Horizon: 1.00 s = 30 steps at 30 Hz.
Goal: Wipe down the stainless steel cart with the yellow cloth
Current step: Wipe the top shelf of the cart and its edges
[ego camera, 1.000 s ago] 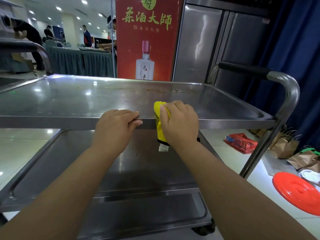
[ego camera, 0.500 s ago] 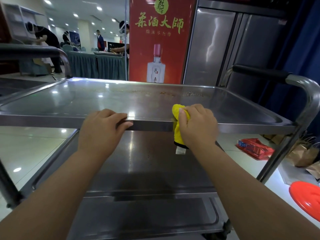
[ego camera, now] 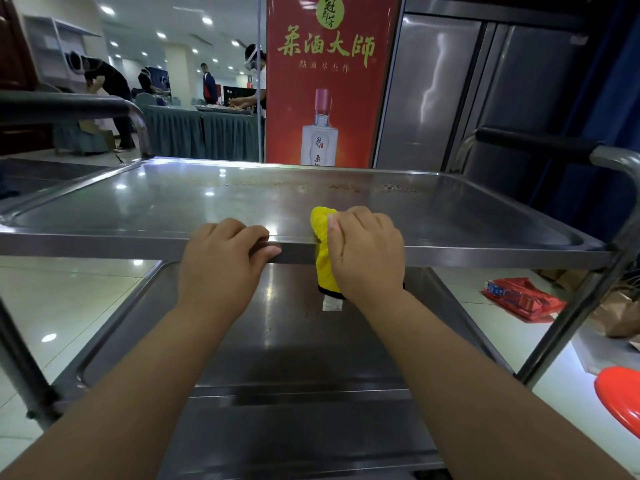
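A stainless steel cart point(ego camera: 138, 209) with a top tray and lower shelves stands right in front of me. My right hand point(ego camera: 367, 254) grips a folded yellow cloth point(ego camera: 323, 251) wrapped over the near rim of the top tray; the cloth's black edge and white label hang below the rim. My left hand point(ego camera: 221, 261) grips the same rim just to the left, fingers curled over the top and thumb along the front face. Brown crumbs and stains lie along the far side of the top tray.
Cart handles rise at the left point(ego camera: 69, 105) and right point(ego camera: 540, 143). A red banner point(ego camera: 329, 81) and steel cabinets point(ego camera: 450, 91) stand behind. On the floor at right lie a red bag point(ego camera: 523, 299), paper bags and a red lid point(ego camera: 620, 396). People work at draped tables far left.
The view has dropped and shifted a little relative to the cart. The two hands have come closer together along the near rim, the right one still holding the cloth over it.
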Each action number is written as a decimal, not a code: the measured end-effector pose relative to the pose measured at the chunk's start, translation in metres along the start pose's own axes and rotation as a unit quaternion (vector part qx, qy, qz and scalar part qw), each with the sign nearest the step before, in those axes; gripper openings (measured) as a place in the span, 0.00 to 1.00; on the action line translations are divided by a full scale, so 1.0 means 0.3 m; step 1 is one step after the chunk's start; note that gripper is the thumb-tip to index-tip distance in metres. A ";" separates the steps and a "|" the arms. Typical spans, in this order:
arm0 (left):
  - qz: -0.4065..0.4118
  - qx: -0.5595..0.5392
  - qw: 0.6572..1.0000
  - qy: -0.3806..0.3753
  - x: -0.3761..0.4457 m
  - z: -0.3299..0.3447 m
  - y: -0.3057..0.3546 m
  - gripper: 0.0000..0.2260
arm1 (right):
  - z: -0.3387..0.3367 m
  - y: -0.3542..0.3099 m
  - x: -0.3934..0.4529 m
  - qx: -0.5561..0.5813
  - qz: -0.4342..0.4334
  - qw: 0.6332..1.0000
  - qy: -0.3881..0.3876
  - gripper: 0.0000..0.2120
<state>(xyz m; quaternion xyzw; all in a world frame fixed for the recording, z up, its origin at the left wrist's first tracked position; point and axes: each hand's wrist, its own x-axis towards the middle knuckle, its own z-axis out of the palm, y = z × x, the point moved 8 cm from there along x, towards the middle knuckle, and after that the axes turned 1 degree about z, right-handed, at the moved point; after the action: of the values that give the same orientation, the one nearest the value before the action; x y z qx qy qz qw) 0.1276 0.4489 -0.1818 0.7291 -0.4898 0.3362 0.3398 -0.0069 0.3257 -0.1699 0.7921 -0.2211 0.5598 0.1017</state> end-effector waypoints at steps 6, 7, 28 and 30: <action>0.018 -0.015 1.000 -0.001 -0.003 0.006 0.053 0.13 | -0.027 0.068 0.004 0.014 -0.006 1.000 -0.005 0.16; 0.021 -0.020 1.000 -0.001 -0.005 0.004 0.066 0.13 | -0.033 0.081 0.004 0.013 -0.003 1.000 -0.011 0.16; -0.004 -0.033 0.999 0.002 -0.030 -0.071 0.014 0.11 | -0.069 0.083 -0.003 -0.009 0.072 0.997 -0.004 0.16; 0.000 -0.029 1.000 0.009 -0.033 -0.076 0.015 0.12 | -0.036 0.012 -0.003 0.019 0.054 0.998 -0.009 0.16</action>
<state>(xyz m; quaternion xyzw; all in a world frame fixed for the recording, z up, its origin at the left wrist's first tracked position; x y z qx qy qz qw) 0.1169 0.4712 -0.1768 0.7161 -0.4963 0.3282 0.3649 -0.0179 0.3272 -0.1671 0.7861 -0.2536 0.5610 0.0544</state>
